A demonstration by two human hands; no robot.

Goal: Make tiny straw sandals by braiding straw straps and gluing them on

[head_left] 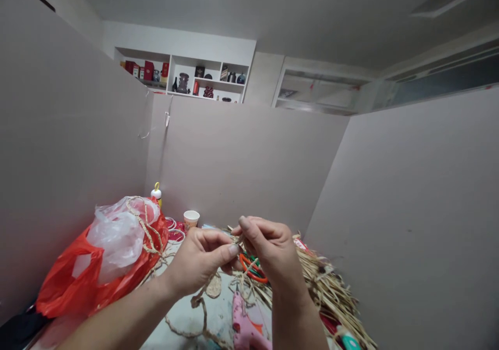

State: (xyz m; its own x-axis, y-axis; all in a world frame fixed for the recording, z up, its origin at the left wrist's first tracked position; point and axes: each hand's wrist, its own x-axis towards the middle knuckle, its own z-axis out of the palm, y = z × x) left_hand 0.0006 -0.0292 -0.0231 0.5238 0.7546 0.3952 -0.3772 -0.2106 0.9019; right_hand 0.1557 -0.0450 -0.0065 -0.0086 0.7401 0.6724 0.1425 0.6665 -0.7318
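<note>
Left hand (197, 260) nearly closed, thumb and fingers pinching thin straw strand (240, 239); right hand (275, 246) likewise pinching strand, fingertips close to left's; strand held above worktop (187, 312); braided cord (196, 301) lies below left hand; pink glue gun (245, 325) nearby; straw bundle (329, 282) beyond right wrist; red bag (74, 274) far left.

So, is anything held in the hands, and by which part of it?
The left hand and right hand pinch what looks like a thin straw strand; the fingers hide whether it is by its end or middle.
</note>
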